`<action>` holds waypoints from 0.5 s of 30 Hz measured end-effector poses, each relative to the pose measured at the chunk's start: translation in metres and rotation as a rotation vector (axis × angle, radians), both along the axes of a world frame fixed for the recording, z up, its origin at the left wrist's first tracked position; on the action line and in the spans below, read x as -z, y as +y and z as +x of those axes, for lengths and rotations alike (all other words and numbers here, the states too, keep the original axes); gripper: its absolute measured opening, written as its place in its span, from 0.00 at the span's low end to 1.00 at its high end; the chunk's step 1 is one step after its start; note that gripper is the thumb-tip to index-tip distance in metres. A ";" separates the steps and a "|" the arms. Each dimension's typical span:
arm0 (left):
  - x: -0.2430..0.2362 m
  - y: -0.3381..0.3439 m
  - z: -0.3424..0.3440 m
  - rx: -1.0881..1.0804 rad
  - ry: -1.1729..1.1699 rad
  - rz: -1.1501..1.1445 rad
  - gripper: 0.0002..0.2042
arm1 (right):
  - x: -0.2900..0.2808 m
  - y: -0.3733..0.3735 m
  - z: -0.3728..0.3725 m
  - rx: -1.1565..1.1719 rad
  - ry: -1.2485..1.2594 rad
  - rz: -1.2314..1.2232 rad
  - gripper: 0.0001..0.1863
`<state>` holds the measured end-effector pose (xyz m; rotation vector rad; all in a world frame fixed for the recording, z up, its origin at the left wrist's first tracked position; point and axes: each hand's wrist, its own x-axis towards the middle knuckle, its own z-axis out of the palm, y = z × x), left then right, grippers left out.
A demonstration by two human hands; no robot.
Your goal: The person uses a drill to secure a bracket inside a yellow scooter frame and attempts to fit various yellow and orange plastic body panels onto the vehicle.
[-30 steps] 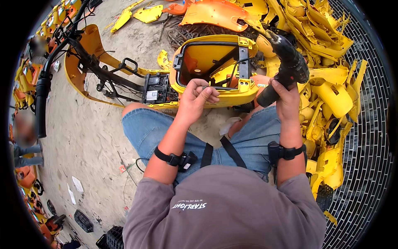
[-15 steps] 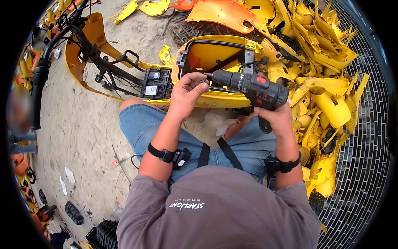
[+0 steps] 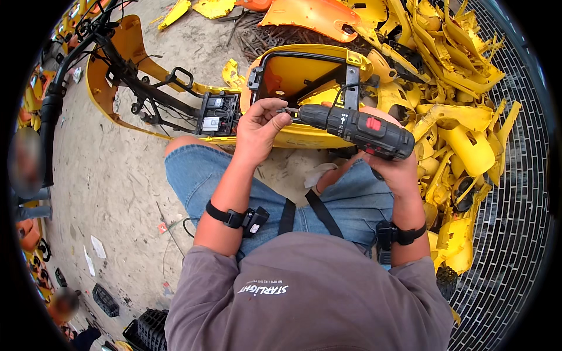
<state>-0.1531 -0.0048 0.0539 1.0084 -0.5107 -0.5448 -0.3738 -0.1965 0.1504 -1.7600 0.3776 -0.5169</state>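
Observation:
A black cordless drill [image 3: 363, 131] with red buttons is gripped in my right hand [image 3: 399, 172], lying nearly level and pointing left. Its bit [image 3: 291, 110] reaches the thumb and fingertips of my left hand [image 3: 260, 128]. Those fingers are pinched together at the tip of the bit; whatever small dark piece sits between them is too small to name. Just beyond both hands lies a yellow scooter body [image 3: 304, 138] with an open compartment. To its left, a black unit [image 3: 218, 114] with light labels sits on the scooter's dark frame.
Yellow plastic panels [image 3: 468, 152] are heaped at the right, beside a tiled surface [image 3: 497, 245]. An orange panel [image 3: 310, 17] lies at the far side. A black handlebar grip [image 3: 51, 134] stands at the left. Black crates [image 3: 152, 330] sit at lower left on sandy ground.
The drill has turned so its top faces up more, and its rear has moved slightly right. My left hand has shifted slightly left, its fingers still at the bit.

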 end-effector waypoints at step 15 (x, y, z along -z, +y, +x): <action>0.007 0.001 0.000 -0.048 -0.139 -0.016 0.11 | -0.001 -0.014 -0.016 -0.063 0.157 0.149 0.31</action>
